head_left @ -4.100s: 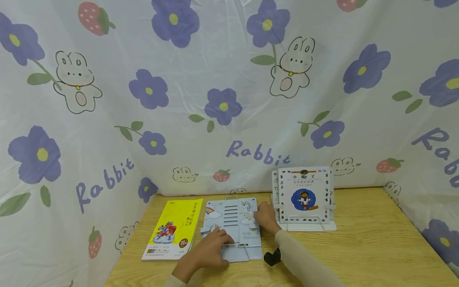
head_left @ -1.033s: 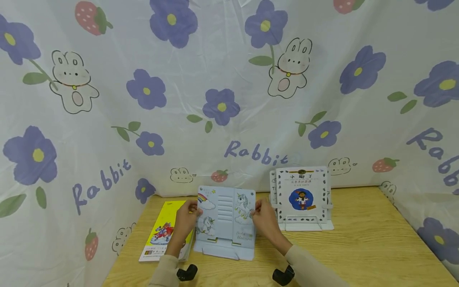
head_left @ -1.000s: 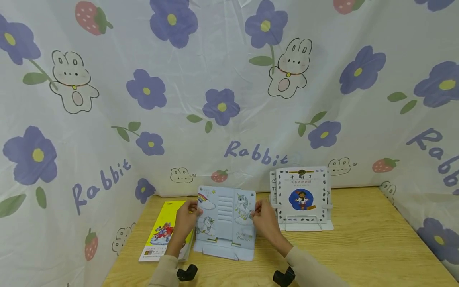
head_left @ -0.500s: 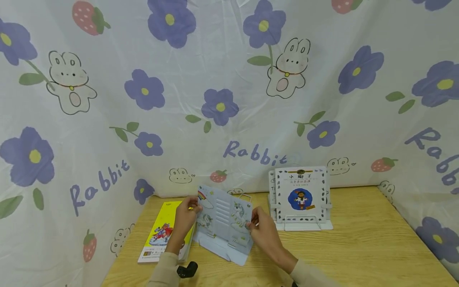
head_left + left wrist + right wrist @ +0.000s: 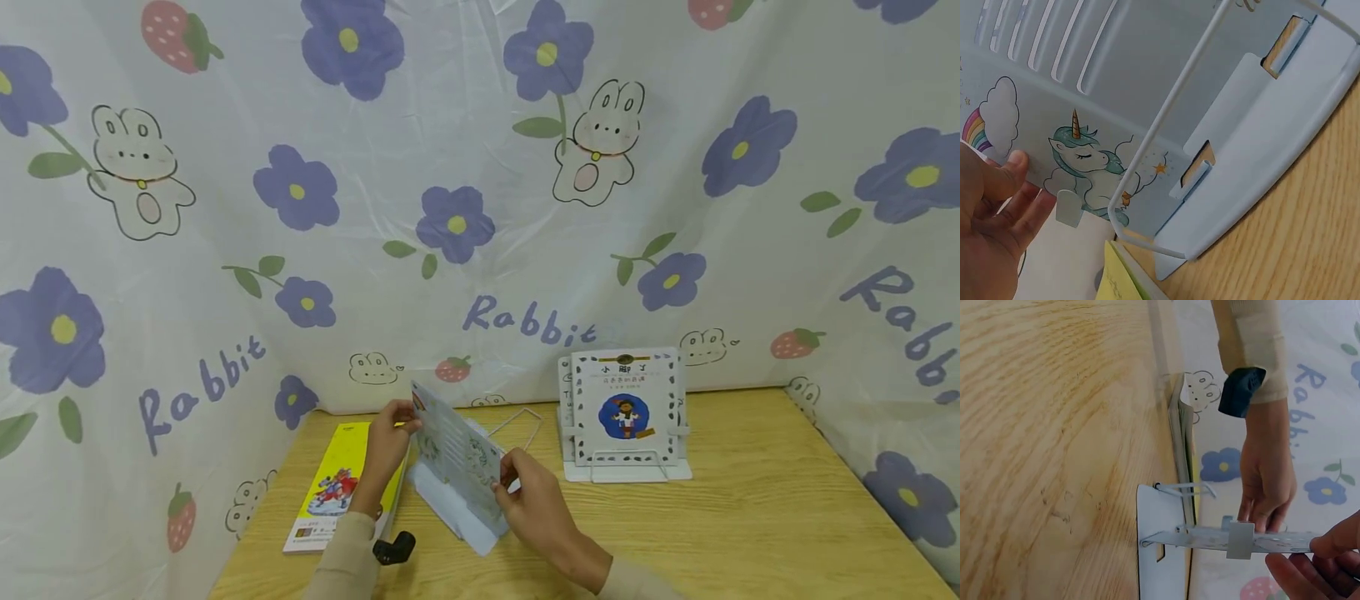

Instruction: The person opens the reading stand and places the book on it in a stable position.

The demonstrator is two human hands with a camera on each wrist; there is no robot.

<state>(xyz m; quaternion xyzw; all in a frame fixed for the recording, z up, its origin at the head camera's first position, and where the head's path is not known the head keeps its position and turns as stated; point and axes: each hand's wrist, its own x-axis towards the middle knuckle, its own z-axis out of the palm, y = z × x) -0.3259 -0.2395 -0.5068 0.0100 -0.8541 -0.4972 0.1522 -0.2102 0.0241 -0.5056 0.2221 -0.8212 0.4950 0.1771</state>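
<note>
A light-blue metal book stand [image 5: 452, 454] with unicorn prints is propped up on the table, turned at an angle with its right side nearer me. My left hand [image 5: 386, 446] pinches its left edge, thumb on the printed face and fingers behind, as the left wrist view shows on the hand [image 5: 991, 212]. On the opposite edge, my right hand [image 5: 536, 504] pinches the panel between thumb and fingers. A wire leg [image 5: 528, 425] sticks out behind the panel. At the front of the base sits a wire page holder [image 5: 1169, 109]. A small side clip [image 5: 1241, 540] stands out from the panel edge.
A yellow book [image 5: 341, 467] lies to the left, partly behind my left forearm. To the right, a second stand [image 5: 626, 473] holds a white picture book [image 5: 628, 408] upright. A patterned curtain [image 5: 465, 275] hangs behind the wooden table [image 5: 735, 492].
The book stand's panel, earlier leaning low, has been raised. My left hand moved from the base to the left edge, and both hands have swung the stand's right side toward me.
</note>
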